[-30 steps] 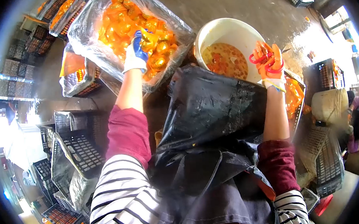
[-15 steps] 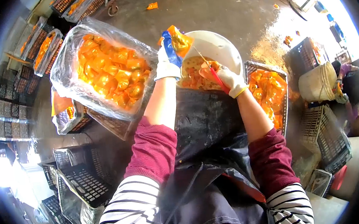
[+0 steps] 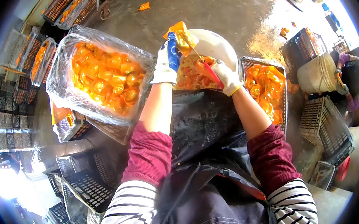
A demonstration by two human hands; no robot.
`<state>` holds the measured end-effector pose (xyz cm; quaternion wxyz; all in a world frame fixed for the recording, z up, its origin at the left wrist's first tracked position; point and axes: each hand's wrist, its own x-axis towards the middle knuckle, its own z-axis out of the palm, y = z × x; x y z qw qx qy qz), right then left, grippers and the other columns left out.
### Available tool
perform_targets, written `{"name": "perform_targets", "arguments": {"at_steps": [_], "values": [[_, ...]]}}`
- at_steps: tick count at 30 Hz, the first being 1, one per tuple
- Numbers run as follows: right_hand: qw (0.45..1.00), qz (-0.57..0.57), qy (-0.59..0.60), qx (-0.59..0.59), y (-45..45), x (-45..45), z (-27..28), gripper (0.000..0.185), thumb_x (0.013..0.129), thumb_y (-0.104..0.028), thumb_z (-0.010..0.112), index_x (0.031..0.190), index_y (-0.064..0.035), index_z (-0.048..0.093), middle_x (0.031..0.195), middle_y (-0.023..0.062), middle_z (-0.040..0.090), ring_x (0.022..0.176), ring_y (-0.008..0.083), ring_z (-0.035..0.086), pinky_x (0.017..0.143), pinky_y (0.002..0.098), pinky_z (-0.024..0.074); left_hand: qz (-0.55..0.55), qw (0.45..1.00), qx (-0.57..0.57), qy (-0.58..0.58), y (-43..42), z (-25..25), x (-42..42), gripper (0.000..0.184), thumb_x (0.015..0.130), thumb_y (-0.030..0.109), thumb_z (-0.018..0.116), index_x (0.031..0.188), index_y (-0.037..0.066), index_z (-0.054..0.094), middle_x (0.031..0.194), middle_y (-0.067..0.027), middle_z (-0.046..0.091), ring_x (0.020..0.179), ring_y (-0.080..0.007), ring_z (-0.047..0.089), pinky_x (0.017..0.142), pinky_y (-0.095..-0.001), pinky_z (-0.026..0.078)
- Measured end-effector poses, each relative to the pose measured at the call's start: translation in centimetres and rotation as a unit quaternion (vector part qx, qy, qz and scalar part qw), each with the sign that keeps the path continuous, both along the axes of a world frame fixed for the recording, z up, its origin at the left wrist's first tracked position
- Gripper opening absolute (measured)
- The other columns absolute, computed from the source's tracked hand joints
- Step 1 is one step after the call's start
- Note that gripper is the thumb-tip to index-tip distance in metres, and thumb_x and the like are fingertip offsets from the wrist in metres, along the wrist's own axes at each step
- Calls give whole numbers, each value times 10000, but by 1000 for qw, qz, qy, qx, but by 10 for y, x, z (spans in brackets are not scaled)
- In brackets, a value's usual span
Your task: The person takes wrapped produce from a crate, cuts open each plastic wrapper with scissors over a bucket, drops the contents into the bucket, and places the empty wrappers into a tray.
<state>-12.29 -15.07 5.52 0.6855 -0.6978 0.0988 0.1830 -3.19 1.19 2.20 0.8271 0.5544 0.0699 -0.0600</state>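
Note:
My left hand [image 3: 167,63], in a white and blue glove, is closed on a shiny orange plastic packet [image 3: 184,41] above the rim of a white bucket [image 3: 218,42]. In my right hand [image 3: 226,76], also gloved, is a thin-bladed tool with a red handle [image 3: 212,74], which looks like a knife. Its blade reaches up to the packet and overlaps it in view; whether it cuts in I cannot tell. Orange, stained fingertips or stuff show at the right glove's front. Inside the bucket, partly hidden by my hands, lies a pale mixture with orange bits [image 3: 185,76].
To the left stands a plastic-lined crate [image 3: 59,88] full of orange packets. A black crate [image 3: 284,93] with crumpled orange wrappers is at the right. Stacked crates [image 3: 89,187] lie lower left. Far right, a person's gloved hand [image 3: 341,85] is by a pale bucket [image 3: 317,75].
The packet and my left hand have shifted slightly up in view. My right hand has moved left and the blade now meets the packet in view. The whole view has shifted a little.

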Motion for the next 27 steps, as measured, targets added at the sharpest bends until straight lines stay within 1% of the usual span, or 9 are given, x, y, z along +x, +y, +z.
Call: {"name": "perform_targets", "arguments": {"at_steps": [4,10,12,15,17,19,22,23,27], "values": [[994,0,-111,4,-2,9,-30,244,838,-126,636,1053,-14,655,934,39,648,861,117,558,726,260,442,-24,999,33,2,5,4,-4,548,921,461,509,1180,-19,555,1073,-111,618,924,-188,619,772,-281,517],[998,2,-23,-58,-8,3,-14,327,843,-193,640,1126,-31,617,919,36,648,876,129,564,702,260,460,-43,998,38,15,1,18,-11,527,930,435,503,1177,-28,551,1067,-132,635,953,-197,624,817,-301,514],[982,-76,-172,1,-48,34,-105,342,860,-238,606,1141,-42,590,888,54,643,849,137,571,615,269,460,-59,998,-21,-25,8,7,-3,511,944,432,471,1171,-19,552,1119,-156,615,988,-230,612,886,-337,480],[961,-173,-151,153,-42,26,-59,400,871,-343,558,1119,-30,553,840,96,632,802,142,565,494,273,425,-12,997,-29,-64,37,13,-6,459,964,393,440,1124,-11,586,1097,-155,632,1004,-249,612,917,-351,466],[946,-211,-184,163,-45,8,-16,459,858,-414,546,1064,-4,547,825,126,632,768,145,546,493,276,410,16,954,208,-215,80,9,-13,394,950,327,469,1123,-4,596,1081,-133,642,995,-228,615,892,-335,475],[814,-154,-229,511,-105,19,-69,374,925,-403,444,992,-54,560,988,76,613,812,263,576,725,453,464,47,922,294,-247,131,8,-33,338,928,250,502,1136,2,598,1070,-107,650,977,-200,617,852,-307,485],[653,-462,-121,588,-100,0,-53,501,876,-452,490,1136,-24,507,1286,167,507,1174,348,474,943,492,405,70,953,278,-98,194,-8,-58,347,911,235,541,1163,0,589,1051,-82,658,940,-179,619,807,-273,485],[643,-469,-108,596,-101,4,-57,549,870,-469,498,1193,-26,475,1309,166,491,1198,346,460,952,489,399,69,966,247,-16,210,-20,-63,360,910,257,549,1172,14,589,1058,-76,656,949,-175,617,825,-261,478],[672,-462,-95,571,-105,16,-73,762,842,-560,525,1389,-68,327,1379,156,425,1254,342,423,989,496,377,-116,770,627,-13,227,-83,-69,701,808,465,615,1365,94,405,1277,-193,520,1175,-317,506,972,-387,407]]}}
